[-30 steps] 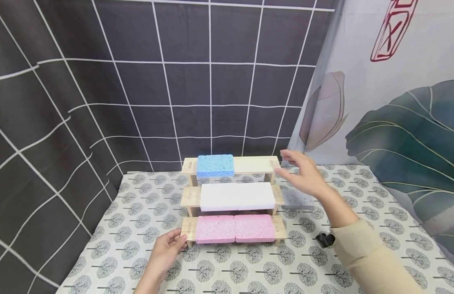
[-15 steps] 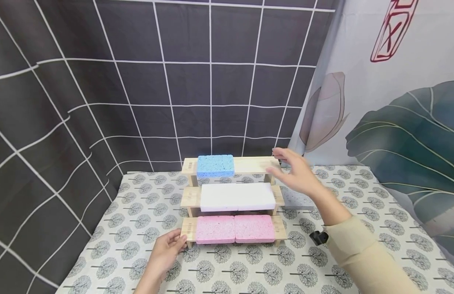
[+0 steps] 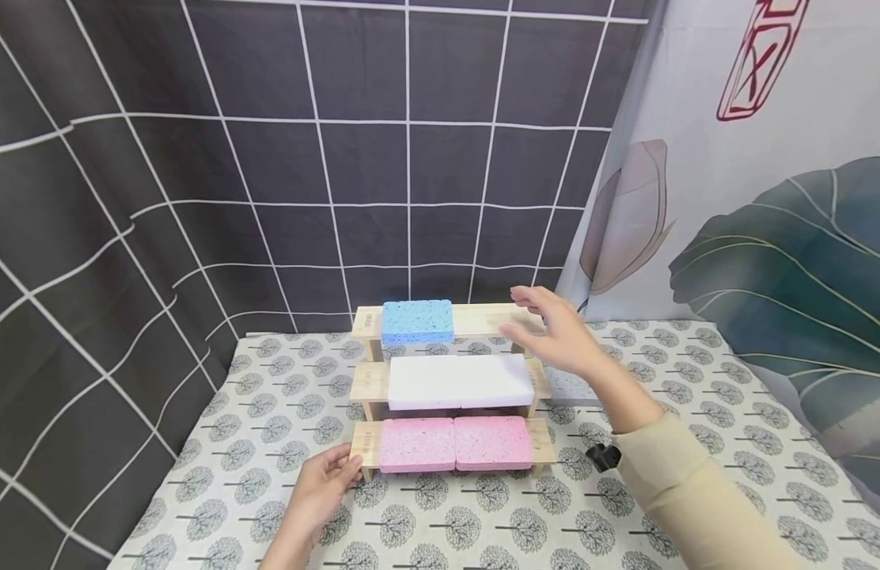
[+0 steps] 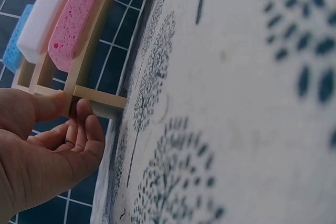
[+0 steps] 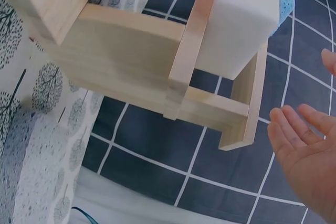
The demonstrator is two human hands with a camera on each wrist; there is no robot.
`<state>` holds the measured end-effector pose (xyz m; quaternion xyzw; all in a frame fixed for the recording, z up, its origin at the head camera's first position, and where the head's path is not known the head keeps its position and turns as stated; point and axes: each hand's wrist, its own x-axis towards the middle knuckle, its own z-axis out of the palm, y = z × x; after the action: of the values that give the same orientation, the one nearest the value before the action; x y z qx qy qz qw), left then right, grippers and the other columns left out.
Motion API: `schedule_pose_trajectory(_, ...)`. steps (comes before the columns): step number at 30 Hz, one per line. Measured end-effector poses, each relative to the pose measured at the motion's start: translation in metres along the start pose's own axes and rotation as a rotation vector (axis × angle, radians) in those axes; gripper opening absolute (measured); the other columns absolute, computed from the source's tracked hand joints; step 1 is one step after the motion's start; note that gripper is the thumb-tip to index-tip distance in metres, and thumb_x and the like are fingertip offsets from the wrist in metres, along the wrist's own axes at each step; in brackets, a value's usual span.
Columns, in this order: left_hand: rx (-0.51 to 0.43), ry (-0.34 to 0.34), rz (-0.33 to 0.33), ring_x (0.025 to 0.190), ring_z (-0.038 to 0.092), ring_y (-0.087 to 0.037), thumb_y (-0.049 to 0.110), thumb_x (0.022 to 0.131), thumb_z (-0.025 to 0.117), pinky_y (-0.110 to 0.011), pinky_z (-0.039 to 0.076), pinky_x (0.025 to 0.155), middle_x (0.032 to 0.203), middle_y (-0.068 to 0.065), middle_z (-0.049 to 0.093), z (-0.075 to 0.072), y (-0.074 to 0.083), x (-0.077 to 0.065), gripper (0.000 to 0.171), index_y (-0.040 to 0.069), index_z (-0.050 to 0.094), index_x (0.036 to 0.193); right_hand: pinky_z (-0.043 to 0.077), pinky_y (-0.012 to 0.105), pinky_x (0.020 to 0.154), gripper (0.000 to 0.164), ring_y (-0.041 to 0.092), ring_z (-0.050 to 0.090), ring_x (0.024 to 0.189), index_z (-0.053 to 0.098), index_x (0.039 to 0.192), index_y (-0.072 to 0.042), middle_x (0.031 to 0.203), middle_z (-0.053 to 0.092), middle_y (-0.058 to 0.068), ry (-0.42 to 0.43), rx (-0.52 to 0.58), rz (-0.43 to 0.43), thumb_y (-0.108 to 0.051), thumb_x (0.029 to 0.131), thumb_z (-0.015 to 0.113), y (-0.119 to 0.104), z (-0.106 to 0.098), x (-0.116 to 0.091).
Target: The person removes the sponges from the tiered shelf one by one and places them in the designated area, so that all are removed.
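Note:
A three-step wooden shelf [image 3: 367, 381] stands on the table. On its top step lies a blue sponge [image 3: 417, 321], left of the middle. Two white blocks [image 3: 460, 381] sit side by side on the middle step. The bottom step bears two pink sponges [image 3: 417, 445] placed edge to edge. My left hand [image 3: 324, 484] pinches the left end of the bottom step between thumb and fingers; the left wrist view shows this grip [image 4: 52, 153]. Over the top step's right end hovers my right hand [image 3: 561, 332], thumb and fingers spread, holding nothing.
A tree-patterned cloth [image 3: 255, 475] covers the table. A dark gridded curtain [image 3: 362, 166] hangs behind and at the left, a pale printed one [image 3: 685, 261] at the right. A grey speckled slab [image 3: 570, 385] lies right of the shelf, partly behind my right wrist.
My right hand has moved left, from beside the top step's right end to over it. My left hand, the shelf, the sponges and the white blocks have stayed in place.

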<state>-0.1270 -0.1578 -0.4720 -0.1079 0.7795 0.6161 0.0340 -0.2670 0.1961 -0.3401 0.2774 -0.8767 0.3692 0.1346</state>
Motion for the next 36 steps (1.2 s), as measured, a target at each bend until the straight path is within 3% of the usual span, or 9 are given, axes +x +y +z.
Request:
schedule_pose_trajectory(10, -0.004, 0.004, -0.001, 0.089, 0.064, -0.020, 0.007, 0.099, 0.061, -0.028, 0.060, 0.080, 0.100, -0.015, 0.068, 0.001, 0.001, -0.001, 0.043, -0.019, 0.051, 0.132, 0.047, 0.051, 0.105, 0.059, 0.039, 0.059, 0.121, 0.053, 0.140, 0.003, 0.132, 0.060, 0.020, 0.011, -0.018, -0.030, -0.023, 0.091, 0.075, -0.003, 0.007, 0.006)
schedule_pose_trajectory(36, 0.008, 0.002, -0.017, 0.090, 0.064, -0.020, 0.009, 0.100, 0.060, -0.027, 0.059, 0.080, 0.100, -0.013, 0.067, 0.001, 0.001, 0.001, 0.043, -0.018, 0.051, 0.132, 0.047, 0.052, 0.106, 0.062, 0.040, 0.058, 0.122, 0.054, 0.140, 0.002, 0.138, 0.057, 0.018, -0.064, -0.002, -0.019, -0.028, 0.091, 0.077, -0.016, 0.031, 0.023)
